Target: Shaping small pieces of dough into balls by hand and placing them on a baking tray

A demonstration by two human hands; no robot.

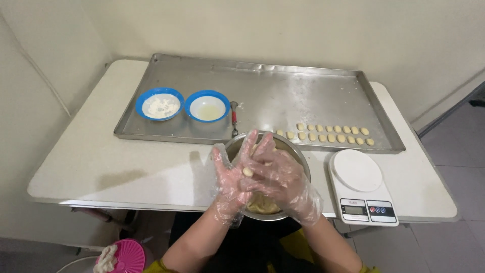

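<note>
Dough ball [247, 172] sat pinched between the two gloved palms, low and a little left of centre in the frame, directly over the steel bowl [298, 156]. The left hand [230, 177] stood nearly upright with its fingers spread and pointing toward the top of the frame; the right hand [275, 174] lay across it from the right, fingers flat and angled up-left, so the ball was pressed between palm and palm rather than gripped by fingertips. Both hands were therefore closed flat on the ball, neither curled into a fist. The ball looked round, with no long axis to speak of, and it touched both hands equally — neither was nearer. More dough [262, 205] showed in the bowl beneath the wrists. Up and to the right of the hands, on the near edge of the big metal tray [262, 86], two short rows of finished balls [333, 133] ran left to right; the free tray surface nearest the hands lay just left of those rows, close above the bowl rim. At the tray's left stood a blue bowl of flour [160, 104] and a blue bowl of pale liquid [207, 106], with a red-handled scoop [234, 118] beside them. A white scale [361, 184] sat at lower right on the table [101, 162] — just beside the bowl.
</note>
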